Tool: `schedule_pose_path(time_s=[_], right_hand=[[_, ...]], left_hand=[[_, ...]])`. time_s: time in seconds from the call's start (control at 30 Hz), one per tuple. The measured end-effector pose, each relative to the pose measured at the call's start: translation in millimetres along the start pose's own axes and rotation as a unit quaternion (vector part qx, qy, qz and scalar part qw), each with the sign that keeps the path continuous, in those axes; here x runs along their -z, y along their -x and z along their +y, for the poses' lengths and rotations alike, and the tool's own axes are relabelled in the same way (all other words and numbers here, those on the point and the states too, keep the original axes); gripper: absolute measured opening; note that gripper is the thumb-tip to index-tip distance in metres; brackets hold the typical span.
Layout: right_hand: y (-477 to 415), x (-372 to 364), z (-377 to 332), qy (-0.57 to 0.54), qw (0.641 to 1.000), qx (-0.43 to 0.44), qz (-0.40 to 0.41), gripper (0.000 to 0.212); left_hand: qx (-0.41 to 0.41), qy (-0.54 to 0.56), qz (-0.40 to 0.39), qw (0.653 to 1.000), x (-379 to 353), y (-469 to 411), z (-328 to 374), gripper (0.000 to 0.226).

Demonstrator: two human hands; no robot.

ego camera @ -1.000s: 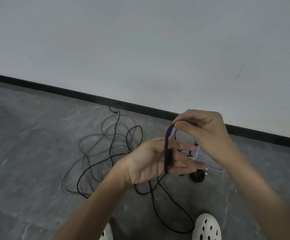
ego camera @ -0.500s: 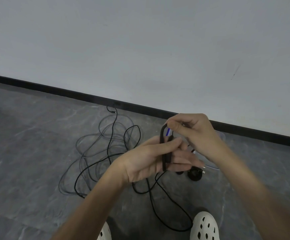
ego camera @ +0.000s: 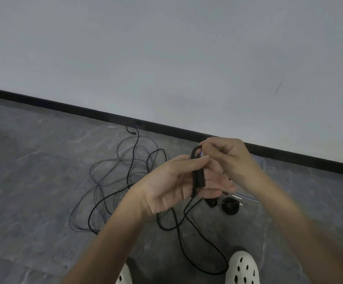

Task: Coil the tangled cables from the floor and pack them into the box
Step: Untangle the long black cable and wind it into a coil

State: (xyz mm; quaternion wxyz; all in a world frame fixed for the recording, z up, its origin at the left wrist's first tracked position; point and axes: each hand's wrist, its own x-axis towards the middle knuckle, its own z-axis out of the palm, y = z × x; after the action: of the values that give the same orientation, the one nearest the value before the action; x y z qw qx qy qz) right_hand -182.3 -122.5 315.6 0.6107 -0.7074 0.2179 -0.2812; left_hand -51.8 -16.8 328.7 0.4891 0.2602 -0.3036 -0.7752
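Pinching the thin black cable (ego camera: 196, 181) at its bend, the right hand (ego camera: 228, 158) faces the left hand (ego camera: 170, 187), whose thumb clamps it; slack trailing into tangled grey floor cables (ego camera: 128, 169) may snag.

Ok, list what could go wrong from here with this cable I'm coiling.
1. The black cable pinched between left hand and right hand appears to trail down into the floor tangle; pulling more in may tighten knots.
2. Its slack lies beside the white shoe; a step could trap it.
3. The top bend looks tight, which may strain the cable.
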Motion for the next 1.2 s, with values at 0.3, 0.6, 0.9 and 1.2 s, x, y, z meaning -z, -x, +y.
schedule_pose_path(time_s=[0.3,0.6,0.9,1.2], right_hand=[[7.9,-38.8,22.6,0.206,0.966,-0.091,-0.128,0.022],[17.5,-45.4,19.6,0.151,0.949,-0.162,-0.225,0.025],[31.0,-33.2,-6.5,-0.048,0.947,-0.143,-0.282,0.018],[33.0,-32.4,-16.1,0.269,0.948,-0.018,-0.166,0.024]], left_hand=[[-0.151,0.032,0.087,0.984,11.0,4.4,13.6,0.016],[-0.279,0.054,0.188,0.94,27.0,9.2,28.7,0.021],[-0.346,-0.003,0.283,0.895,53.4,22.0,39.5,0.02],[-0.208,-0.369,0.31,0.851,52.5,12.6,20.6,0.022]])
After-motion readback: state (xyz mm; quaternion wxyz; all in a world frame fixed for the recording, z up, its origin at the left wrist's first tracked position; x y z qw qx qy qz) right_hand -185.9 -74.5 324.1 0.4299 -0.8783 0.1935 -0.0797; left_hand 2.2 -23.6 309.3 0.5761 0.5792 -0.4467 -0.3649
